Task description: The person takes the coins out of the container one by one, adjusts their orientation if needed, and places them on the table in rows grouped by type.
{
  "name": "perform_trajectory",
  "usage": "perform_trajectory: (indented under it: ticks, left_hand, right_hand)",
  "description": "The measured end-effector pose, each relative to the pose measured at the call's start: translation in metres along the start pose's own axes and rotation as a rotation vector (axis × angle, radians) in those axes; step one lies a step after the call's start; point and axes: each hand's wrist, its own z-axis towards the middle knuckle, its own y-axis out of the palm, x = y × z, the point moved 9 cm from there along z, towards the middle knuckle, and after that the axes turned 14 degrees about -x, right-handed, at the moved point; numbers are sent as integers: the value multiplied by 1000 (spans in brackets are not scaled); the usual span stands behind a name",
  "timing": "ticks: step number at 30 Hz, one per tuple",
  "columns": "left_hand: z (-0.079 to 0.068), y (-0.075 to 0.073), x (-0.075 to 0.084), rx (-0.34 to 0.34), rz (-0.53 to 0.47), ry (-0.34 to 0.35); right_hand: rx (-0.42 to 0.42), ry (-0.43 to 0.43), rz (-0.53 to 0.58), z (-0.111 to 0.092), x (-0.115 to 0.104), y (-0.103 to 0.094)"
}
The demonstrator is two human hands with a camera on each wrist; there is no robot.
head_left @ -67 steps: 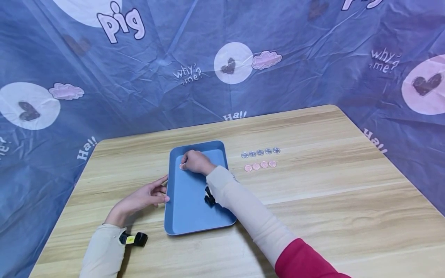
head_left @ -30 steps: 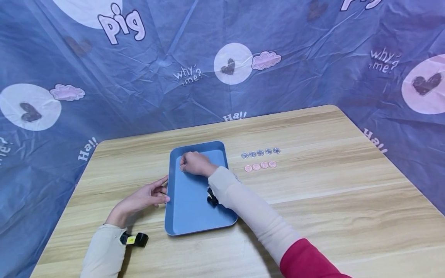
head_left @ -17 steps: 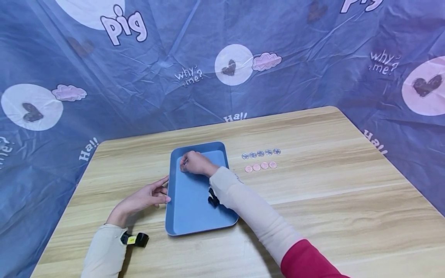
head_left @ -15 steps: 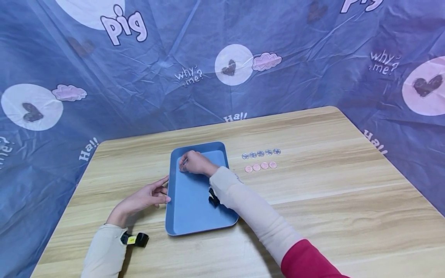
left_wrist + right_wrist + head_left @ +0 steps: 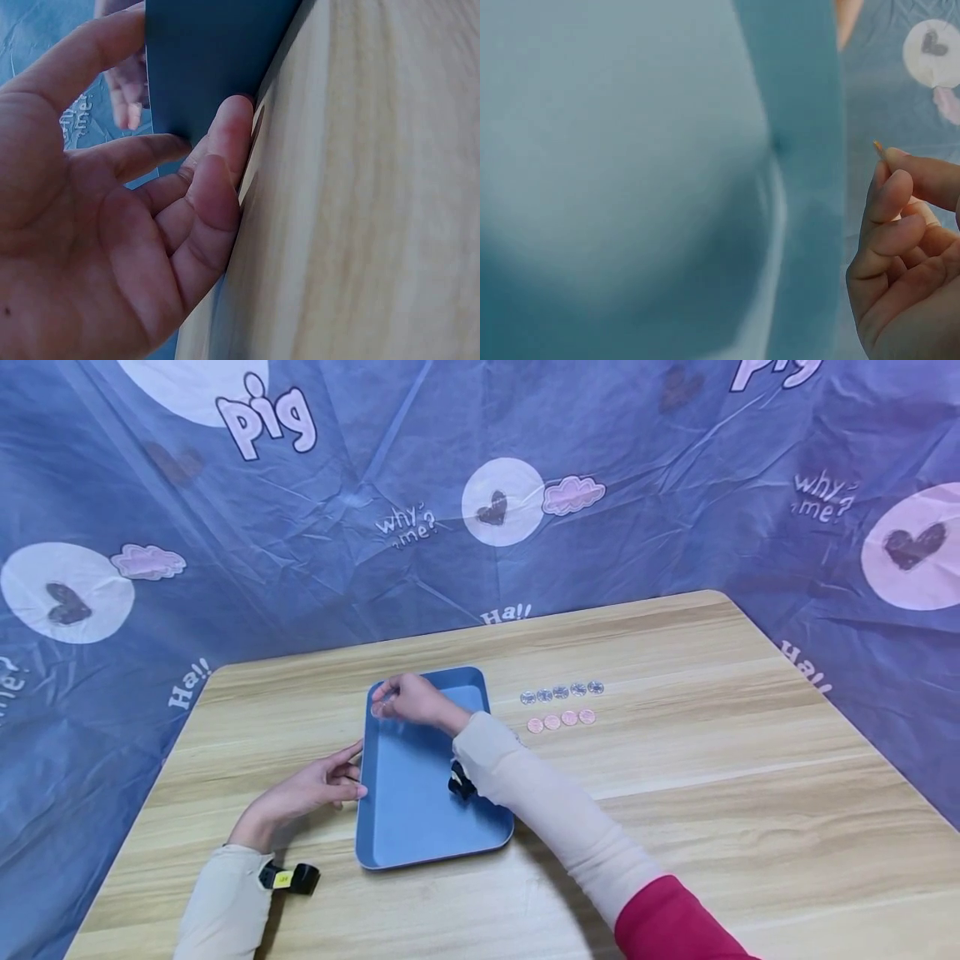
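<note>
A blue rectangular tray point(image 5: 420, 802) lies on the wooden table. My left hand point(image 5: 311, 787) holds its left wall; in the left wrist view the thumb passes behind the rim while curled fingers point(image 5: 225, 142) touch the outside. Over the tray's far left corner, my right hand point(image 5: 412, 700) pinches a copper-coloured coin point(image 5: 878, 148) between thumb and fingertips. The coin is seen edge-on in the right wrist view, apart from the tray floor. To the tray's right lie a row of several silver coins point(image 5: 561, 692) and a row of several copper coins point(image 5: 561, 721).
The table point(image 5: 712, 760) extends to the right of the coins. A blue printed cloth point(image 5: 420, 502) hangs behind its far edge. Beside my right sleeve point(image 5: 540, 802), part of another coin seems to peek out. A black wrist camera point(image 5: 292, 878) sits on my left wrist.
My right hand has risen from low in the tray and shifted left and away, toward the far left corner, with the coin. The left hand, tray and coin rows stay put.
</note>
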Motion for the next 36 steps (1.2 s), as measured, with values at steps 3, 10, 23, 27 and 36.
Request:
perform_trajectory:
  ticks: [3, 10, 23, 27, 36]
  left_hand:
    - [-1, 0, 0, 1, -5, -4]
    - [-1, 0, 0, 2, -6, -4]
    - [-1, 0, 1, 0, -14, 4]
    - [0, 0, 2, 2, -10, 6]
    - [-1, 0, 1, 8, -14, 14]
  right_hand:
    - [3, -11, 12, -5, -9, -2]
    - [-25, -22, 76, -19, -26, -5]
    - [-77, -58, 176, -48, -43, -22]
    - [-52, -68, 151, -61, -39, -35]
    - [-8, -48, 133, -94, -20, -71]
